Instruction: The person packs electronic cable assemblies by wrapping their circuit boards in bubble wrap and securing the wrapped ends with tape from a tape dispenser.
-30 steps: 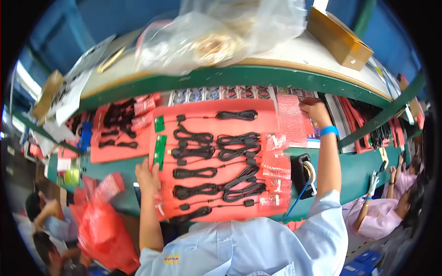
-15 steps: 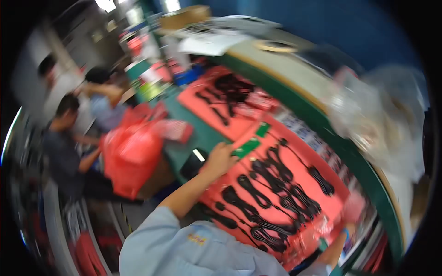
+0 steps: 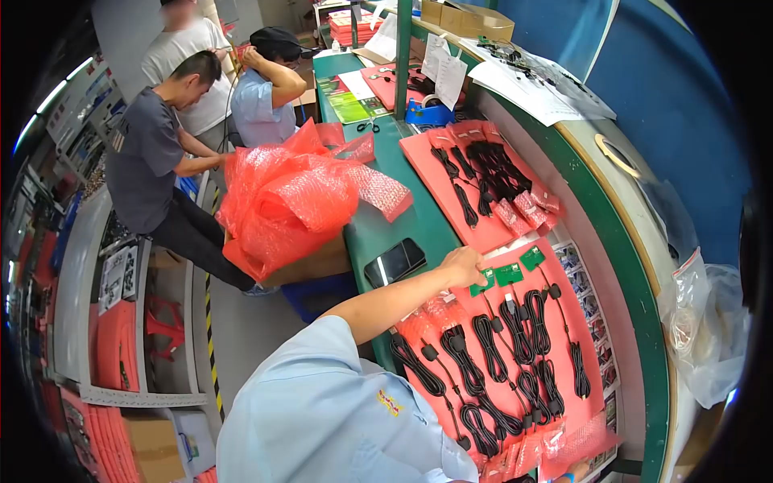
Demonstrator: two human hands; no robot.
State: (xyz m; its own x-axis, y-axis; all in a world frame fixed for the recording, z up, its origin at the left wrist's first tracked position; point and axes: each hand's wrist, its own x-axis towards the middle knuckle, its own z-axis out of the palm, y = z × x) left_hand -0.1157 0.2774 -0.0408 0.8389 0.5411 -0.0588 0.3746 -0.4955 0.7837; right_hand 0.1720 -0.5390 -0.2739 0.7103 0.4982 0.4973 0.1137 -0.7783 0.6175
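Note:
My left hand (image 3: 463, 267) reaches over the pink foam sheet (image 3: 592, 354), its fingers closed at the edge of a small green circuit board (image 3: 482, 282). Two more boards, a middle one (image 3: 509, 274) and a far one (image 3: 532, 258), lie in a row beside it, with black cables leading from them. Coiled black cables (image 3: 489, 348) cover much of the sheet. Only a sliver of my right hand (image 3: 578, 468) shows at the bottom edge, by a blue wristband and close to red bubble wrap (image 3: 581, 441); its fingers are hidden.
A black phone (image 3: 395, 262) lies on the green bench (image 3: 439, 221), left of my forearm. Red bubble wrap (image 3: 294, 201) is heaped beyond it. Another foam sheet (image 3: 423, 153) holds cables and small bubble-wrapped packs. A raised shelf runs along the right. Several people are at the far left.
The view has swung and steadied from a blur. My left hand stays by the boards; a third board now shows at its fingers. My right hand has dropped mostly out of frame.

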